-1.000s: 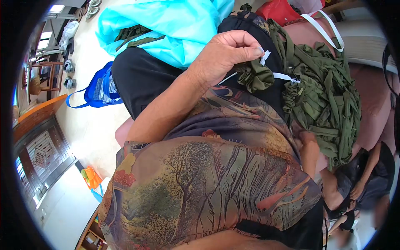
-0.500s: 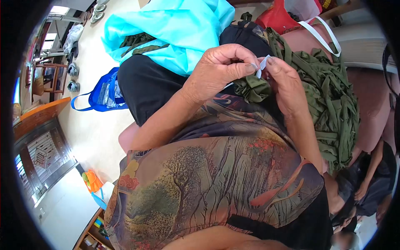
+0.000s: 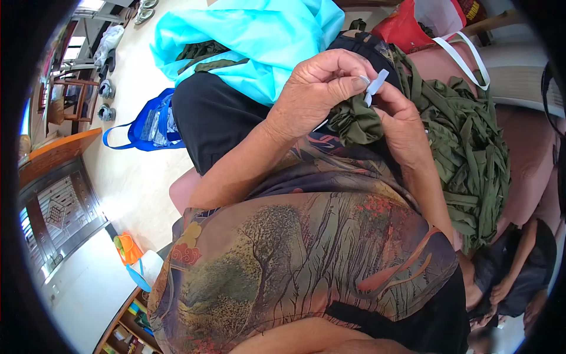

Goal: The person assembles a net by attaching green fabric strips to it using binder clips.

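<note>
My left hand (image 3: 321,88) and my right hand (image 3: 401,121) meet over my lap, both pinching a short end of white elastic band (image 3: 375,85). Bunched on that band, just below my fingers, is a gathered olive-green fabric piece (image 3: 355,121). To the right lies a big heap of olive-green fabric strips (image 3: 471,147), touching my right forearm. A long loop of white elastic (image 3: 469,59) runs over the pink seat behind the heap.
A turquoise plastic bag (image 3: 247,41) holding more green strips sits beyond my knees. A blue bag (image 3: 147,124) lies on the pale floor at left, a red bag (image 3: 407,26) at the top. Another person's arms show at lower right (image 3: 513,259).
My right hand came up from beside the heap and joined my left hand on the white elastic end. The elastic end has tilted up between both sets of fingertips.
</note>
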`<action>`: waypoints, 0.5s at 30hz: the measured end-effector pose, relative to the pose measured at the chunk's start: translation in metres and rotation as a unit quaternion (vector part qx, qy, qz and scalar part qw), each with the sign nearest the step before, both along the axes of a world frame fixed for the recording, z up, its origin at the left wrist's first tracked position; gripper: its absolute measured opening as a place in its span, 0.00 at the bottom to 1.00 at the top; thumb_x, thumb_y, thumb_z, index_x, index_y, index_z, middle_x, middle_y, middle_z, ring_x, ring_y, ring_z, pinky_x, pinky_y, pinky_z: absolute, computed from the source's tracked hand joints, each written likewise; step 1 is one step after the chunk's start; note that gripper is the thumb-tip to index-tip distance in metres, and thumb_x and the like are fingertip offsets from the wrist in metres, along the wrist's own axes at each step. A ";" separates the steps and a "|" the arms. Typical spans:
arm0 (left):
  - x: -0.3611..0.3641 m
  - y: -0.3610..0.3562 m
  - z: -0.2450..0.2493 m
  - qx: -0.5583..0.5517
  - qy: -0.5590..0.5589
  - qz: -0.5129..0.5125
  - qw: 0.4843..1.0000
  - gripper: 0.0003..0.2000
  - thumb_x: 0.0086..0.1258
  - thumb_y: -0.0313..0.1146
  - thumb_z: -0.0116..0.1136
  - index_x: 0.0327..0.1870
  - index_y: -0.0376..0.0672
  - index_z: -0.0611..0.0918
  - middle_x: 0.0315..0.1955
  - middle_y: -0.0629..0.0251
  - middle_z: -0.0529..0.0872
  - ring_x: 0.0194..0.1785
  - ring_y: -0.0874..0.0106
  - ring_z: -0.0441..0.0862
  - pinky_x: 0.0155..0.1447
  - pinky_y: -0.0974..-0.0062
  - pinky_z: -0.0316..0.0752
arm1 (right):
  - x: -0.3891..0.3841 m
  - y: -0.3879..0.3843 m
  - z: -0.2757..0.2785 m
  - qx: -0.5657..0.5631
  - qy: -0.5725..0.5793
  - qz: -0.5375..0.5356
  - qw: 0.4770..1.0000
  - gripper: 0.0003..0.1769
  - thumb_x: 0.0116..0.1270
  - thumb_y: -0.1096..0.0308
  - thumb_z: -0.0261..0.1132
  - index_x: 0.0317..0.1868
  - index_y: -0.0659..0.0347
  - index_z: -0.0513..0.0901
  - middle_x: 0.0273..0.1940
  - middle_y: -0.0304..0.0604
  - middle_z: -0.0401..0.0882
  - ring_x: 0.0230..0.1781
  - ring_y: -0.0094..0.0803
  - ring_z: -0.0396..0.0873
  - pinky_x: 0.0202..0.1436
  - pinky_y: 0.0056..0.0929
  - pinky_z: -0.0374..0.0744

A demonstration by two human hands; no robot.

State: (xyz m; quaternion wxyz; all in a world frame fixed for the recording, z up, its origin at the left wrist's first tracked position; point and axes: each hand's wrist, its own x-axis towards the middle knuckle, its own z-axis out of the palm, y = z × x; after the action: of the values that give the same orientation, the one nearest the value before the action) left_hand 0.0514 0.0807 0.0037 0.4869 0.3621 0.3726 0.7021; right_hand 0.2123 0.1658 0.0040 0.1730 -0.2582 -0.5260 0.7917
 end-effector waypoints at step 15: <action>-0.024 -0.009 0.018 0.016 -0.035 0.039 0.998 0.04 0.73 0.31 0.59 0.41 0.42 0.79 0.34 0.61 0.84 0.52 0.65 0.81 0.54 0.70 0.78 | -0.017 -0.014 0.044 0.228 0.084 -0.044 0.969 0.10 0.73 0.71 0.62 0.51 0.66 0.80 0.38 0.34 0.81 0.37 0.16 0.75 0.42 0.17 0.75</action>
State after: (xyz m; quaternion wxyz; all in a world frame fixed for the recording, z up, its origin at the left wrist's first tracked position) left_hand 0.0270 0.0720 0.0215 0.4657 0.3301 0.3580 0.7389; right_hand 0.1950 0.1520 0.0477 0.3057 -0.1679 -0.6644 0.6611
